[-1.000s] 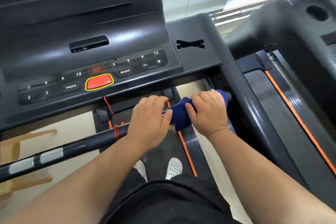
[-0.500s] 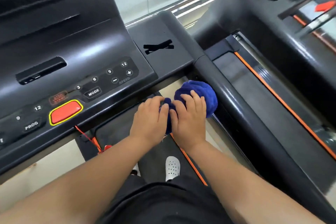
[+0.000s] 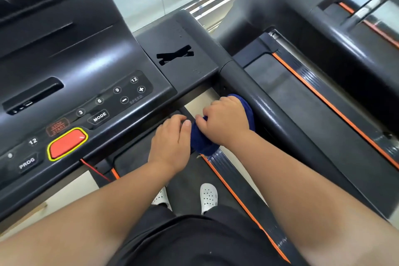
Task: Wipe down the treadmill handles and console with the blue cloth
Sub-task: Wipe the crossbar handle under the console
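Under the front edge of the console (image 3: 90, 65), the left hand (image 3: 170, 142) lay with its fingers curled against the left end of the blue cloth (image 3: 201, 143); whether it gripped the cloth could not be told. The right hand (image 3: 226, 122) clutched the bunched cloth and pressed it to the inner face of the right handle (image 3: 287, 119). The handle's long axis ran from the console back toward the person's right side, nearest that hand. A second earlier the cloth had been wrapped on the front crossbar; it had since shifted right onto the handle.
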